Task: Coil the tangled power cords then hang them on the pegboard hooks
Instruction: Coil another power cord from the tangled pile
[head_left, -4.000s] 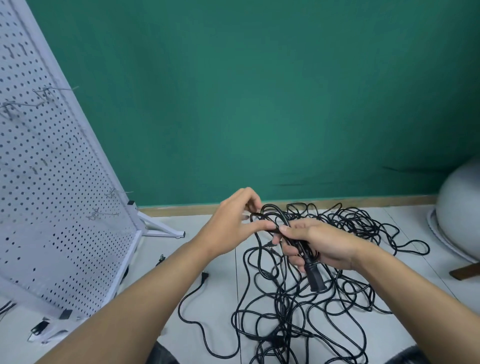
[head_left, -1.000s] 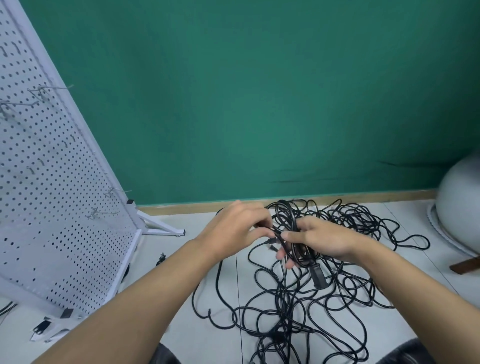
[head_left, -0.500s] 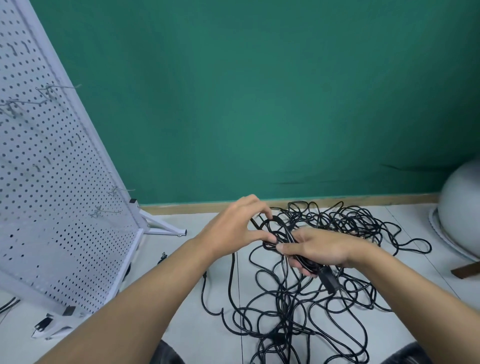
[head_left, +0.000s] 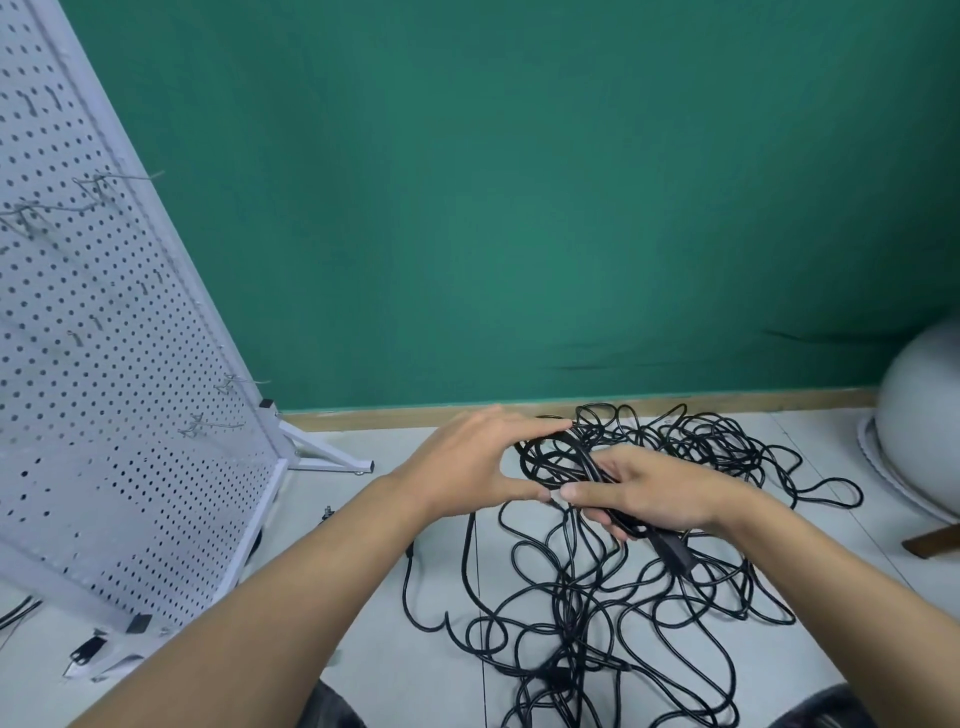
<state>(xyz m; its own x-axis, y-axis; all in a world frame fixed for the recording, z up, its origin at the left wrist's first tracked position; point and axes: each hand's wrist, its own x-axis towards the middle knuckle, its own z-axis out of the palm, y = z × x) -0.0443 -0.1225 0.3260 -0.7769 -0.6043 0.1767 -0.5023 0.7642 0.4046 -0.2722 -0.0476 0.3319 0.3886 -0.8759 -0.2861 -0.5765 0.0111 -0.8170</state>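
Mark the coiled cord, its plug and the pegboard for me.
coiled cord (head_left: 584, 460), head view, on the raised loops.
plug (head_left: 675, 553), head view, on its black body.
pegboard (head_left: 104, 415), head view, on the perforated panel.

Person, own-view record: two arms and part of the lap.

- Left grip (head_left: 467, 465): bare hand, five fingers, smooth knuckles.
- Right grip (head_left: 649, 493): bare hand; thumbnail short and plain.
- Left forearm (head_left: 291, 597): bare from the wrist to the lower frame edge.
- Right forearm (head_left: 831, 587): bare likewise, wrist to frame edge.
- Clothing: dark grey fabric in two rounded patches at the bottom edge, one under the left forearm (head_left: 332, 709), one at the lower right (head_left: 826, 709). Type of garment cannot be told.
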